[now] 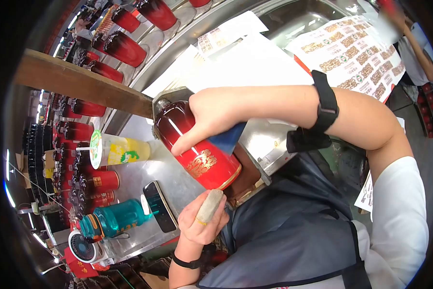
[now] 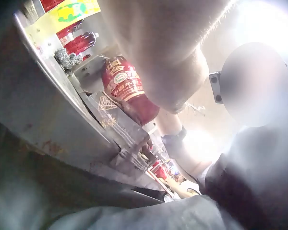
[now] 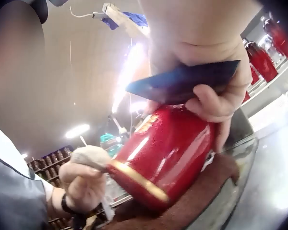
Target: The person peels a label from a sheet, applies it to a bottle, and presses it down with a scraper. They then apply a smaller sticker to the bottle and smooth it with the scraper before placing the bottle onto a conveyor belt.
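A glossy red bottle (image 1: 216,168) with a dark shoulder and gold emblem lies tilted on a stand lined with brown cloth (image 3: 182,203). My right hand (image 1: 211,111) grips the bottle from above, thumb along its side. Fingers of that hand also hold a flat dark-blue scraper-like sheet (image 3: 182,81) against the palm. By the bottle's gold-banded base, my left hand (image 1: 191,225) pinches a beige pad (image 1: 209,206) between thumb and fingers. In the left wrist view the bottle (image 2: 124,84) shows gold lettering, and the left hand is a blur overhead.
A wooden bar (image 1: 81,79) runs to the stand. Left on the metal table are a drink cup (image 1: 122,149), a phone (image 1: 166,212), a teal water bottle (image 1: 122,219) and a small fan (image 1: 84,245). Printed label sheets (image 1: 356,48) lie upper right; bottles (image 1: 125,48) line racks.
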Demonstrator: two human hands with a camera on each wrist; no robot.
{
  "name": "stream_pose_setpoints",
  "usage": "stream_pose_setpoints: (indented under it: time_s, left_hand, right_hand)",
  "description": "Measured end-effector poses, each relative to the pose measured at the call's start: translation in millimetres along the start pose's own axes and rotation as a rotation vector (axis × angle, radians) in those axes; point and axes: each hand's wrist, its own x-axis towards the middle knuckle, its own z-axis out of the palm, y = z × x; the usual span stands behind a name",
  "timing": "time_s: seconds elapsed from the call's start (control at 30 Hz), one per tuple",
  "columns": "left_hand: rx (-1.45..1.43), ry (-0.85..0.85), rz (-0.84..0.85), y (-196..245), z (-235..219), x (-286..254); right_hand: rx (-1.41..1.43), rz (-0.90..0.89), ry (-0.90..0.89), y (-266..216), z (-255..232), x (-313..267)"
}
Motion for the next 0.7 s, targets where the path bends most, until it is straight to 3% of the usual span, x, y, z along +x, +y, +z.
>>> stream_pose_setpoints:
  time_s: [0.03, 0.1, 0.13, 0.2, 0.23, 0.33, 0.4, 0.53, 0.6, 0.7]
  left_hand:
    - [0.002, 0.006, 0.003, 0.4, 0.5, 0.5]
    - [-0.011, 0.025, -0.018, 1.7, 2.8, -0.1]
    - [-0.011, 0.029, -0.018, 2.9, 2.8, 0.8]
    - [-0.010, 0.036, -0.017, 4.5, 2.8, 3.7]
    - [-0.013, 0.046, -0.016, 4.7, -0.2, 3.7]
    - [0.003, -0.005, 0.028, 3.4, 0.6, 9.3]
    - [0.045, -0.003, 0.083, 3.3, 3.4, 18.9]
    - [0.035, 0.006, 0.079, 7.3, 14.8, 56.9]
    - [0.010, -0.093, 0.046, 6.9, 31.2, 69.1]
    - [0.013, -0.073, 0.007, 4.1, 32.0, 67.9]
  right_hand:
    - [-0.006, 0.000, 0.004, 13.6, -2.5, 6.4]
    - [0.558, 0.009, -0.218, 43.5, -0.4, 20.9]
    - [0.553, 0.010, -0.217, 53.2, 5.2, 24.0]
    - [0.846, -0.046, -0.334, 53.3, 9.0, 19.9]
    - [0.850, -0.011, -0.346, 52.7, 8.3, 20.5]
    - [0.768, -0.115, -0.075, 33.4, 21.4, 9.4]
    - [0.314, -0.060, 0.082, 14.5, 15.3, -0.8]
    - [0.190, 0.000, 0.074, 12.7, 6.7, -6.3]
    - [0.156, 0.022, 0.029, 19.9, -4.7, -13.3]
    - [0.259, 0.006, 0.068, 39.6, -35.0, -40.1]
